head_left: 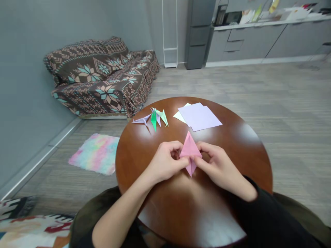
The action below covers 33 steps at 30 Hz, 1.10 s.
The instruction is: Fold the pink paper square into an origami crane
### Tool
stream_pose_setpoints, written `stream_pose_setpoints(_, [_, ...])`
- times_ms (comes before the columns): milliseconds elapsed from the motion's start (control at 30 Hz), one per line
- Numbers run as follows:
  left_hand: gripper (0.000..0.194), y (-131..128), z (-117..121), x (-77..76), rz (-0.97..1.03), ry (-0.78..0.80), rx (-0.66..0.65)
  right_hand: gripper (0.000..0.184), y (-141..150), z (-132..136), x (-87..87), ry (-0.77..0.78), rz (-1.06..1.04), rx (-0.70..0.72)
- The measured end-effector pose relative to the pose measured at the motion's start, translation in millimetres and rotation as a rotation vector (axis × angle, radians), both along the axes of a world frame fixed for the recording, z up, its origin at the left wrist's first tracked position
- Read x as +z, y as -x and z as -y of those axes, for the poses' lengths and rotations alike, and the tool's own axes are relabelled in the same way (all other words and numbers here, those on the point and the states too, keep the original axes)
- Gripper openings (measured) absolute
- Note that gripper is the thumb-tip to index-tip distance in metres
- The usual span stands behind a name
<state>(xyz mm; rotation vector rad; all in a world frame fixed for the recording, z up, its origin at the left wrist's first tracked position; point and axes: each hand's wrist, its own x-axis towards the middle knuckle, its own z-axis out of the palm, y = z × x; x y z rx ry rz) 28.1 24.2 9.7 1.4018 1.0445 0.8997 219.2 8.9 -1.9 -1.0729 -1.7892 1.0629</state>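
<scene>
A folded pink paper piece (190, 148), kite-shaped with a point up and a point down, is held just above the round brown wooden table (232, 144). My left hand (165, 162) pinches its left side with closed fingers. Its right side is pinched by my right hand (219, 165), thumb and fingers pressed together. Beyond the hands lie several finished folded paper figures (155, 119) in lilac, green and pale green. A small stack of flat lilac paper sheets (200, 116) lies at the far right of the tabletop, with a pale green sheet under it.
A patterned brown sofa (103, 75) stands at the back left against a grey wall. A pastel rug (97, 153) lies on the floor left of the table. Grey cabinets and a counter (258, 38) run along the far wall.
</scene>
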Motion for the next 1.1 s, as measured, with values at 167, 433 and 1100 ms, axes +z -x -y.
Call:
stream_pose_setpoints(167, [0.005, 9, -9, 1.4, -0.038, -0.056, -0.008, 0.012, -8, -3, -1.7, 0.02, -0.055, -0.046])
stream_pose_setpoints(433, [0.028, 16, -13, -3.7, 0.295, 0.295, -0.053, 0.012, -12, -10, -5.8, -0.541, 0.026, -0.26])
stream_pose_setpoints(1100, [0.032, 9, -9, -5.6, 0.424, 0.251, -0.011, 0.017, -4, -8, -4.1, -0.593, 0.018, -0.133])
